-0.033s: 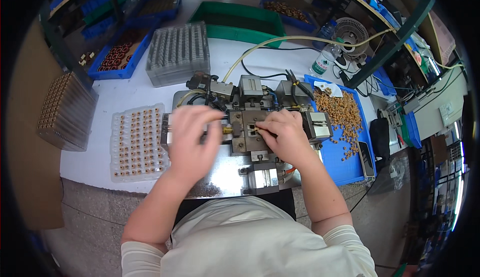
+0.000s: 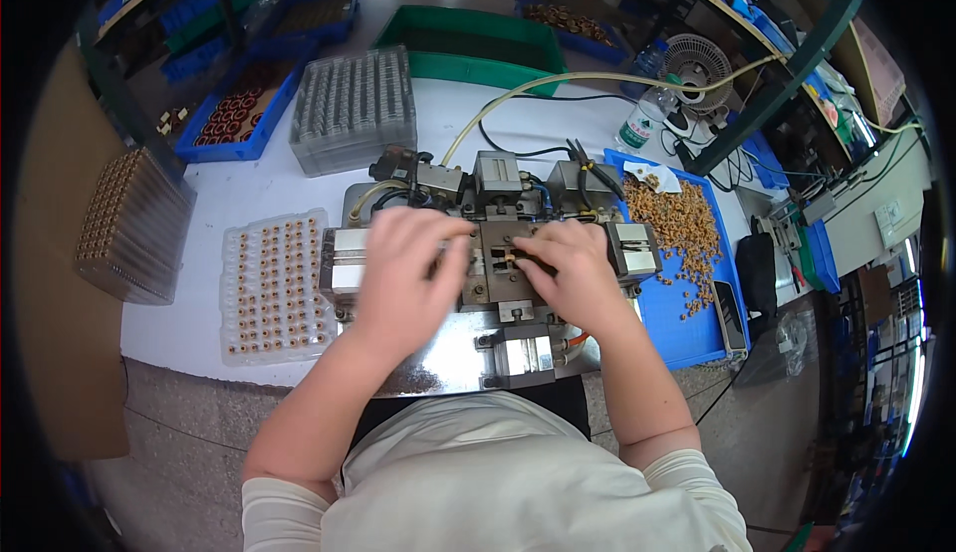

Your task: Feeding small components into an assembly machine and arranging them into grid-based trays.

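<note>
Metal machine (image 2: 506, 232) under two bare hands

Both hands are at the middle of the machine. The right hand (image 2: 573, 265) has its thumb and forefinger at a small slot (image 2: 500, 265), just beside a tiny gold-coloured piece (image 2: 510, 256); whether they are clamped on it, I cannot tell. The left hand (image 2: 406, 268) is over the left part of the machine, with fingers curled and blurred, pointing toward the slot; I cannot tell if they hold something.

Left of the left hand, on the white table (image 2: 184, 338), lies a clear tray (image 2: 284, 355) with rows of small brown pieces. Farther left stands a stack of filled trays (image 2: 154, 253). Beyond the left hand is another stack of clear trays (image 2: 354, 109). Right of the right hand, a blue tray (image 2: 665, 325) carries many loose gold-brown pieces (image 2: 682, 221). Beyond both hands is a green bin (image 2: 476, 71).
</note>
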